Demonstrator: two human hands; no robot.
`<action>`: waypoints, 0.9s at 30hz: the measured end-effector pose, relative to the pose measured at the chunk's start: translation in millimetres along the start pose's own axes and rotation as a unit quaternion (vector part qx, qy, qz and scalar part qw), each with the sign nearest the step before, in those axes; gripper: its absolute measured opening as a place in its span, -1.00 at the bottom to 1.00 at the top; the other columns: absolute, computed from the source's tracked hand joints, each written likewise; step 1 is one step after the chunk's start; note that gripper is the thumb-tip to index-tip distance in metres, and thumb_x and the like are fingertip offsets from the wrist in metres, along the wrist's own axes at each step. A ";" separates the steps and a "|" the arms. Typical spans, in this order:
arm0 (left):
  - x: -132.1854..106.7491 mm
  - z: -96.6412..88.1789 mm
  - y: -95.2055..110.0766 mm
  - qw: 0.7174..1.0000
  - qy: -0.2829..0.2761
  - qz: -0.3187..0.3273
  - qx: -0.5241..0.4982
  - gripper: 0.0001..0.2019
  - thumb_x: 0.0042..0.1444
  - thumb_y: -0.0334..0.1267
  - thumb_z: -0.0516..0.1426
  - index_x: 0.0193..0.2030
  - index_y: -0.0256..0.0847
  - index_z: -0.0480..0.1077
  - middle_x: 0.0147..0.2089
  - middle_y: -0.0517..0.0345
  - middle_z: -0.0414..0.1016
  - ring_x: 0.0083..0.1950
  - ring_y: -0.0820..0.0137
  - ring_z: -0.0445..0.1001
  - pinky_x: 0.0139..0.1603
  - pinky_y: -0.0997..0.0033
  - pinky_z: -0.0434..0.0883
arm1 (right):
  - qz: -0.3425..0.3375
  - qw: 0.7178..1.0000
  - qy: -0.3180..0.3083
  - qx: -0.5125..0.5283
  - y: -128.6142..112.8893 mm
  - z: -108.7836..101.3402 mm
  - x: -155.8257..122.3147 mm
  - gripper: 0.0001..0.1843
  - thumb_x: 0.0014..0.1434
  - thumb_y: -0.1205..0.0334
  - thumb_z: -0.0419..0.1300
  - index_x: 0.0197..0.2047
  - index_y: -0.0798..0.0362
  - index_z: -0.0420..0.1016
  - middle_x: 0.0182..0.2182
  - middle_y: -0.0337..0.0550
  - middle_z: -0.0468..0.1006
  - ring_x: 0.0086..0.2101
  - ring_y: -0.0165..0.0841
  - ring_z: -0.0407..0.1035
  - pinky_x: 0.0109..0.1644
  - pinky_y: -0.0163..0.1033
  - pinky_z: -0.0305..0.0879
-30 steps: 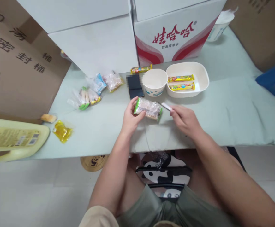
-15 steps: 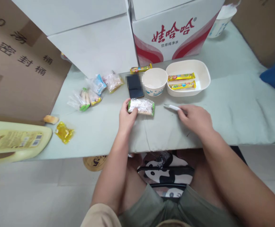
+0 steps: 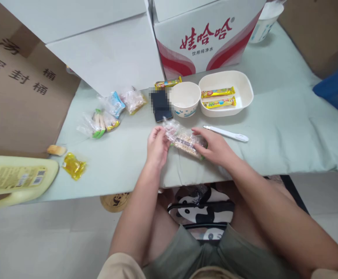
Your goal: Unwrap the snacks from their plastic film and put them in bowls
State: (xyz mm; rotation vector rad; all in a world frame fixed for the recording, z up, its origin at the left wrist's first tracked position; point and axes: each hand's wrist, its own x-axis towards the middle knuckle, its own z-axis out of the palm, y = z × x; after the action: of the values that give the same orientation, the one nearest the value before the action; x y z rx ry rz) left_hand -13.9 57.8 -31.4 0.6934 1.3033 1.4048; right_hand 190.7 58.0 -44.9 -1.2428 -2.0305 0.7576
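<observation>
A snack packet (image 3: pixel 185 144) in clear plastic wrap, with green at its ends, is held tilted above the table's front part. My left hand (image 3: pixel 157 147) is closed, pinching the crinkled clear wrap at the packet's left end. Across the right end of the packet, the fingers of my right hand (image 3: pixel 215 147) are wrapped round it. A slim white utility knife (image 3: pixel 227 133) lies on the cloth just beyond my right hand, touched by neither hand.
A paper bowl (image 3: pixel 185 99) and a white tub (image 3: pixel 246 101) with two yellow snack sticks stand behind the packet, beside a dark phone (image 3: pixel 161 106). Small wrapped snacks (image 3: pixel 115 106) lie left. A yellow jug (image 3: pixel 48 176) is at the left edge; cartons (image 3: pixel 203 46) line the back.
My right hand has put the white knife down on the cloth and taken hold of the packet's right end. The packet has turned, and its wrap is pulled out at the left.
</observation>
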 end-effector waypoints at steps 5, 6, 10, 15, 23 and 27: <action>12.2 -9.9 5.3 0.990 0.090 -0.056 -0.094 -0.71 -0.11 -0.22 0.25 -0.33 -0.11 0.19 -0.34 0.25 0.50 -0.25 0.38 0.60 -0.20 0.40 0.52 | 0.004 0.999 0.040 -0.009 1.2 -6.0 1.3 -0.76 0.23 0.25 0.13 -0.15 0.01 0.62 -0.16 -0.04 0.61 -0.13 -0.18 0.50 0.02 -0.08 0.39; 14.1 -12.6 5.4 0.989 0.099 -0.057 -0.092 -0.71 -0.12 -0.24 0.24 -0.33 -0.11 0.18 -0.34 0.24 0.51 -0.25 0.37 0.61 -0.21 0.40 0.51 | 0.011 0.999 0.040 -0.014 1.1 -7.9 1.7 -0.78 0.23 0.25 0.13 -0.17 0.00 0.62 -0.21 -0.06 0.60 -0.16 -0.19 0.49 0.00 -0.09 0.39; 17.9 -21.8 6.5 0.986 0.137 -0.044 -0.081 -0.69 -0.14 -0.33 0.19 -0.24 -0.08 0.21 -0.38 0.29 0.48 -0.33 0.39 0.58 -0.30 0.45 0.47 | 0.022 0.998 0.057 -0.028 2.6 -18.0 2.3 -0.67 0.25 0.27 0.09 -0.02 -0.01 0.63 -0.28 -0.08 0.54 -0.22 -0.21 0.47 -0.02 -0.08 0.39; 18.3 -30.3 12.1 0.986 0.163 -0.017 -0.041 -0.74 -0.19 -0.37 0.15 -0.29 -0.12 0.27 -0.47 0.34 0.33 -0.51 0.52 0.39 -0.45 0.55 0.35 | 0.118 0.971 0.200 -0.058 11.1 -33.9 1.0 -0.72 0.17 0.33 0.07 -0.34 -0.04 0.63 -0.19 -0.03 0.50 -0.12 -0.17 0.47 0.08 -0.01 0.39; 9.9 -37.6 14.4 0.963 0.095 0.134 0.213 -0.74 -0.05 -0.16 0.29 -0.18 -0.11 0.52 -0.10 0.08 0.46 -0.04 0.29 0.51 -0.07 0.36 0.48 | 0.080 0.991 0.107 0.022 -1.2 -36.5 -1.9 -0.55 0.14 0.12 0.18 0.10 0.01 0.53 -0.18 -0.08 0.63 -0.15 -0.18 0.50 -0.02 -0.09 0.38; 2.7 -39.9 13.7 0.883 -0.027 0.232 0.406 -0.85 -0.06 -0.24 0.37 -0.30 -0.13 0.61 0.34 -0.04 0.31 0.45 -0.01 0.22 0.48 -0.03 0.17 | 0.044 0.995 -0.025 -0.083 -1.9 -31.9 -2.6 -0.70 0.13 0.14 0.24 -0.09 0.00 0.66 -0.55 -0.22 0.45 -0.42 -0.26 0.38 -0.21 -0.15 0.27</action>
State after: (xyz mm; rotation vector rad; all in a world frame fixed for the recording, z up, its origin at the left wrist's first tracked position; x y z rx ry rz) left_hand -55.1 48.8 -28.6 1.6875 1.7597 1.1357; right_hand 214.8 59.6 -23.8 -1.4271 -2.1265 0.6761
